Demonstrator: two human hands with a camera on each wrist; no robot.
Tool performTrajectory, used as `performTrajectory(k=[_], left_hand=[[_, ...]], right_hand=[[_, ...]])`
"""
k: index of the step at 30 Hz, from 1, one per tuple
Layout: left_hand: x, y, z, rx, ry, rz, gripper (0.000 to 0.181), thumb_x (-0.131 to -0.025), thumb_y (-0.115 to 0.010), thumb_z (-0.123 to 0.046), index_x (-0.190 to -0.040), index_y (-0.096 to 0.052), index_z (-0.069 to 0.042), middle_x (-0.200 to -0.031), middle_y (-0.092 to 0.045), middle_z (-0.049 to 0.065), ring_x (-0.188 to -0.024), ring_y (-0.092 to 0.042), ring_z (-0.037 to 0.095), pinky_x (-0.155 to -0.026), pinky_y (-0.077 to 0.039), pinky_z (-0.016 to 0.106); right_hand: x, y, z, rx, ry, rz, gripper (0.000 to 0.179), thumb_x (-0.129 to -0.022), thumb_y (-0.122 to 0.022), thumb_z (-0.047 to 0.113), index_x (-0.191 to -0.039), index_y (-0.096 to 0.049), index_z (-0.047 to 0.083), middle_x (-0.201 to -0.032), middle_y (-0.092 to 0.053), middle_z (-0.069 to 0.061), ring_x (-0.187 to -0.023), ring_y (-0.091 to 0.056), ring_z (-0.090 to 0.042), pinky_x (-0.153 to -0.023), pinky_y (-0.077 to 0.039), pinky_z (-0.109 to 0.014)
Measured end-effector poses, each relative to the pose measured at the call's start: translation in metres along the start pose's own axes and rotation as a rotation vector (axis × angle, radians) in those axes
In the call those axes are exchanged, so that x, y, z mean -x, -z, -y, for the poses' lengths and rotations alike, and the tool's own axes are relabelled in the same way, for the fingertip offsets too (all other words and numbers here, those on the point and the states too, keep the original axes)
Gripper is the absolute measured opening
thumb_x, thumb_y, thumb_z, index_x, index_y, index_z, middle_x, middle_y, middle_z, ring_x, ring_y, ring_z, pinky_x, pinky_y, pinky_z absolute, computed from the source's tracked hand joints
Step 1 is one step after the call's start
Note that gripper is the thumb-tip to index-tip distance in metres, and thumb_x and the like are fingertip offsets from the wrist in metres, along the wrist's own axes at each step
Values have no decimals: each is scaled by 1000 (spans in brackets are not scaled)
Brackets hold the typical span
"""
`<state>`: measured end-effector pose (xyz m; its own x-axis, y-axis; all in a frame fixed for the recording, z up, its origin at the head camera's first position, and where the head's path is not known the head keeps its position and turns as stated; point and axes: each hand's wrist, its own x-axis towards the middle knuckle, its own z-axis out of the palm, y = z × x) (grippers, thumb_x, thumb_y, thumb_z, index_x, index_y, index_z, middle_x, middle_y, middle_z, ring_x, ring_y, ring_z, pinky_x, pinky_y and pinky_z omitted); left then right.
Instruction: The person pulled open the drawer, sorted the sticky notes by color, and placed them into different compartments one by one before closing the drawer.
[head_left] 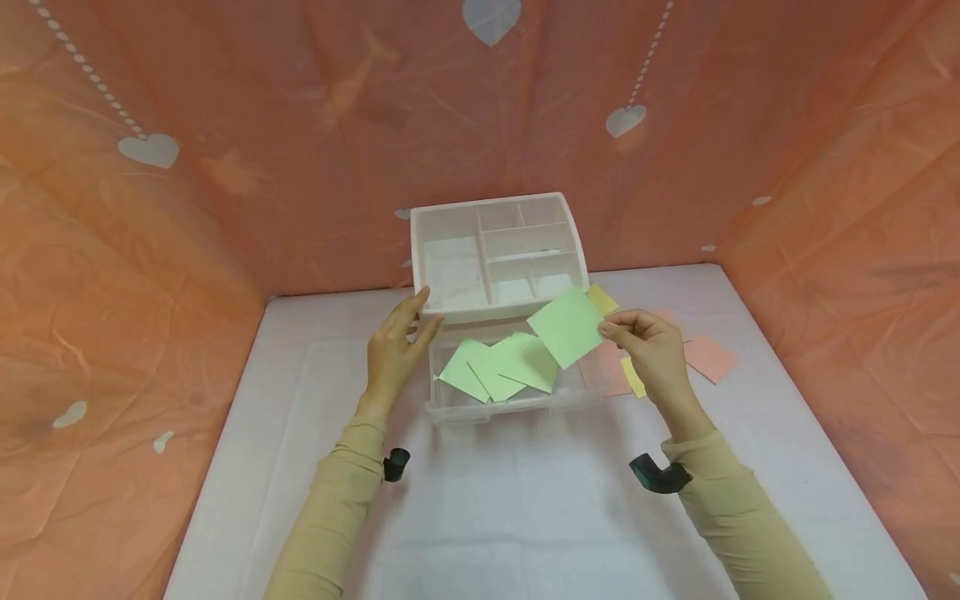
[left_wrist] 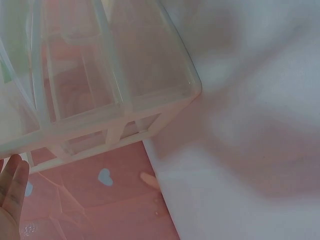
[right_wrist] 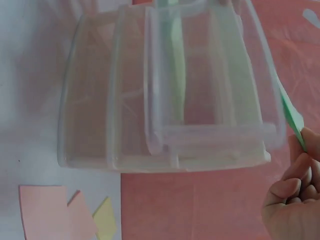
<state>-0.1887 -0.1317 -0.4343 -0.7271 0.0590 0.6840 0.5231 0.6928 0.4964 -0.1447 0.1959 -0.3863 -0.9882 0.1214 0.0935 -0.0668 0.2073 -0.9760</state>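
My right hand (head_left: 651, 354) pinches one corner of a square green paper note (head_left: 564, 327), thumb against fingers. The note hangs tilted above the right part of a clear pulled-out drawer (head_left: 525, 408). Several more green notes (head_left: 498, 367) lie overlapping in that drawer. Behind it, the white organizer box (head_left: 495, 313) has an open compartmented top. At the box's front left corner, my left hand (head_left: 392, 350) has its fingers extended and touching the edge. In the left wrist view, fingertips (left_wrist: 19, 172) show right at the box rim.
Pink notes (head_left: 711, 358) and yellow notes (head_left: 633, 377) are scattered on the white-covered table (head_left: 510, 517), right of the box. An orange curtain (head_left: 300, 167) with pale hearts encloses the back and sides, close behind the box.
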Motion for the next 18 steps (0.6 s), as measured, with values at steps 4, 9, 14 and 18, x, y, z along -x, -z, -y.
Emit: performTrajectory(k=[4,9,14,18], left_hand=[[0,0,0,1,0,0,44,-84,-69,-18,-125,-58,-9,-99,-66,14,-81,-65,27,-66,-62,40],[0,0,0,-1,7,3,44,-84,-70,-19,-125,-58,-9,-98,-66,14,-82,-65,26,-66,-62,39],[0,0,0,-6,10,6,45,-84,-70,-20,-126,-58,-10,-96,-66,14,-81,-66,26,-67,-62,38],[0,0,0,-9,12,-2,45,-83,-70,-20,-126,-58,-10,-101,-67,13,-82,-66,26,-66,-62,39]], right_hand=[[-2,-11,-3,108,-2,66,22,-85,-69,19,-92,-66,-2,-69,-61,18,-70,-57,0,-65,-51,-13],[-3,-22,-9,278,49,121,20,-84,-70,18,-92,-69,0,-72,-66,2,-65,-55,-5,-55,-47,-16],[-3,-30,-9,505,165,138,15,-85,-68,17,-90,-71,4,-80,-68,-11,-68,-50,-16,-56,-40,-20],[-2,-34,-9,653,258,121,13,-84,-68,16,-89,-72,4,-82,-69,-10,-75,-50,-20,-59,-40,-24]])
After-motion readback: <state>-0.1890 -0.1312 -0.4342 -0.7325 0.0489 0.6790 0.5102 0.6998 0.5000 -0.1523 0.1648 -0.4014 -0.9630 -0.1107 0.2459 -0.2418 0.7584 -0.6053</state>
